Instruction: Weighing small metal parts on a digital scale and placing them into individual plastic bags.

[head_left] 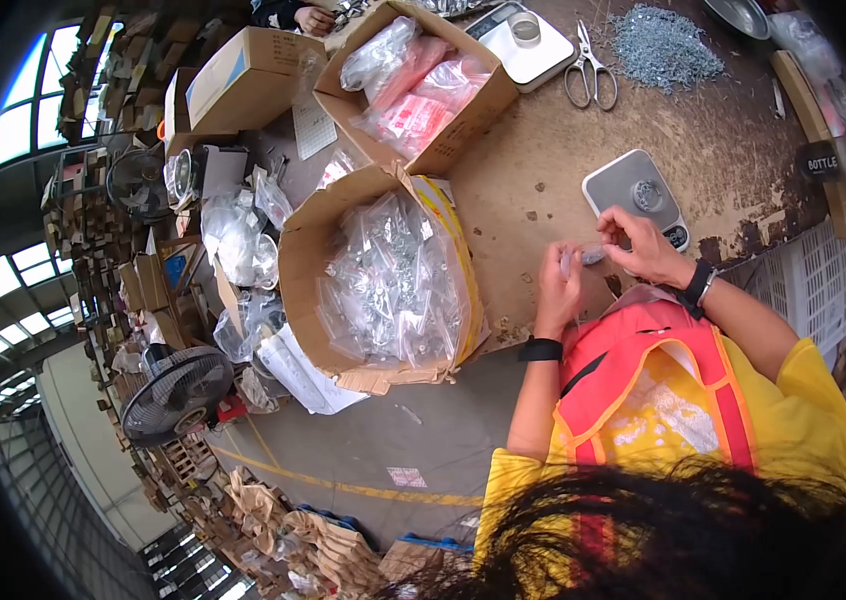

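Both forearms are raised from the five o'clock corner toward the centre, elbows bent. The left hand [558, 290] is held at one o'clock from its banded wrist, fingers curled inward. The right hand [643, 245] is set just beside it at two o'clock, fingertips pinched toward the left, a dark band worn at the wrist.

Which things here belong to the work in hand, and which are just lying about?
In use: small clear bag held by left hand and right hand; small scale; box of filled bags.

Lying about: scissors, pile of metal parts, bigger scale, fan.
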Action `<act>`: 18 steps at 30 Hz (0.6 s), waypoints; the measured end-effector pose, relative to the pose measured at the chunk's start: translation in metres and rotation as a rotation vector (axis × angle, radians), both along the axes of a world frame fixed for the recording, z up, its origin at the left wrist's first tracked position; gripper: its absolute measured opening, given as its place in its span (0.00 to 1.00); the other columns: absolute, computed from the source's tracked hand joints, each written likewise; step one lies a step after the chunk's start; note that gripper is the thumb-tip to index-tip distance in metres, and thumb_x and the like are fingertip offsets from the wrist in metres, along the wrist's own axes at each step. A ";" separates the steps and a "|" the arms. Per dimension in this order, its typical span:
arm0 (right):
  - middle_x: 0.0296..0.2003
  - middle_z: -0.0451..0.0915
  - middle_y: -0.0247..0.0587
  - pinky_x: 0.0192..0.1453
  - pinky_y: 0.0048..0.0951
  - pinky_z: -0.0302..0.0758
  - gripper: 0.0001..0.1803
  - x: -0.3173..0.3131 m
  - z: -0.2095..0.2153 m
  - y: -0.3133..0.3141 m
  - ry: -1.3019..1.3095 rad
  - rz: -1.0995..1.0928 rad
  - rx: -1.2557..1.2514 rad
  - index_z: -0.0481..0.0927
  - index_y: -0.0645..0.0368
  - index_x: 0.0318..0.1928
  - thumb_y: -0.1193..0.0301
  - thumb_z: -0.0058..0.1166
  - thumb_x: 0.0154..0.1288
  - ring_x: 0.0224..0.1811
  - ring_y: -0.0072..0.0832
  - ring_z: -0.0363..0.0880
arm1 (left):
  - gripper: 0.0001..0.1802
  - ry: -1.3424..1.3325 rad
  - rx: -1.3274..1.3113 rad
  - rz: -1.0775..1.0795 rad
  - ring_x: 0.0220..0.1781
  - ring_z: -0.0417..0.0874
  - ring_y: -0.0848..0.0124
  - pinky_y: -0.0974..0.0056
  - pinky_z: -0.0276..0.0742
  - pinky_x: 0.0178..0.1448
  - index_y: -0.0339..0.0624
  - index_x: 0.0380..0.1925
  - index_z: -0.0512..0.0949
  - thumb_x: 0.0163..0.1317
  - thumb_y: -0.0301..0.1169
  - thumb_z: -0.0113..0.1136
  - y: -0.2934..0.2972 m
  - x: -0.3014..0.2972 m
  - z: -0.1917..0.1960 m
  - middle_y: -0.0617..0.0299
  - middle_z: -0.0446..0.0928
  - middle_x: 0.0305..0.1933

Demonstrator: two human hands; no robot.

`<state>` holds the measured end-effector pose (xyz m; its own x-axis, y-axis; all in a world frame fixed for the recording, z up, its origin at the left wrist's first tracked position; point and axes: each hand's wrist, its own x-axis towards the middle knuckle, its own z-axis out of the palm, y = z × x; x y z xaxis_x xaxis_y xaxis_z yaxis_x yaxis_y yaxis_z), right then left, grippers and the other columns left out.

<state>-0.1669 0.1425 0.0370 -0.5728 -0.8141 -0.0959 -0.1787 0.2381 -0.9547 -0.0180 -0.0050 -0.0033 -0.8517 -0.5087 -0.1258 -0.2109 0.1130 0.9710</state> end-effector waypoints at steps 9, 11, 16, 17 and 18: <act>0.34 0.80 0.39 0.44 0.29 0.80 0.15 -0.003 0.004 -0.004 -0.048 0.033 0.011 0.72 0.63 0.47 0.79 0.60 0.62 0.36 0.25 0.82 | 0.08 -0.073 0.139 -0.052 0.40 0.78 0.78 0.69 0.76 0.46 0.37 0.44 0.79 0.73 0.32 0.62 0.001 -0.006 0.006 0.67 0.80 0.37; 0.34 0.80 0.39 0.43 0.29 0.80 0.15 -0.005 0.002 -0.001 -0.041 0.031 0.010 0.72 0.63 0.47 0.79 0.60 0.62 0.36 0.26 0.82 | 0.08 -0.067 0.185 -0.032 0.39 0.77 0.78 0.70 0.75 0.46 0.37 0.44 0.80 0.73 0.31 0.62 0.001 -0.006 0.009 0.67 0.80 0.37; 0.33 0.80 0.39 0.42 0.29 0.80 0.14 -0.008 0.002 -0.001 -0.033 0.052 0.021 0.72 0.63 0.45 0.79 0.61 0.61 0.36 0.27 0.83 | 0.06 -0.067 0.167 -0.011 0.37 0.77 0.78 0.69 0.76 0.44 0.38 0.42 0.81 0.73 0.29 0.62 0.001 -0.003 0.010 0.67 0.80 0.35; 0.33 0.80 0.39 0.42 0.29 0.80 0.14 -0.006 0.004 -0.004 -0.035 0.053 0.020 0.72 0.63 0.45 0.79 0.61 0.61 0.36 0.27 0.83 | 0.06 -0.069 0.081 -0.027 0.37 0.77 0.78 0.69 0.76 0.43 0.38 0.41 0.81 0.72 0.29 0.62 0.002 -0.004 0.011 0.66 0.80 0.34; 0.33 0.81 0.39 0.42 0.29 0.80 0.14 -0.005 0.006 -0.009 0.001 0.075 0.009 0.72 0.63 0.45 0.79 0.61 0.61 0.36 0.27 0.83 | 0.06 -0.069 -0.007 -0.041 0.37 0.78 0.78 0.69 0.76 0.43 0.37 0.41 0.81 0.72 0.29 0.62 0.003 -0.005 0.014 0.66 0.80 0.33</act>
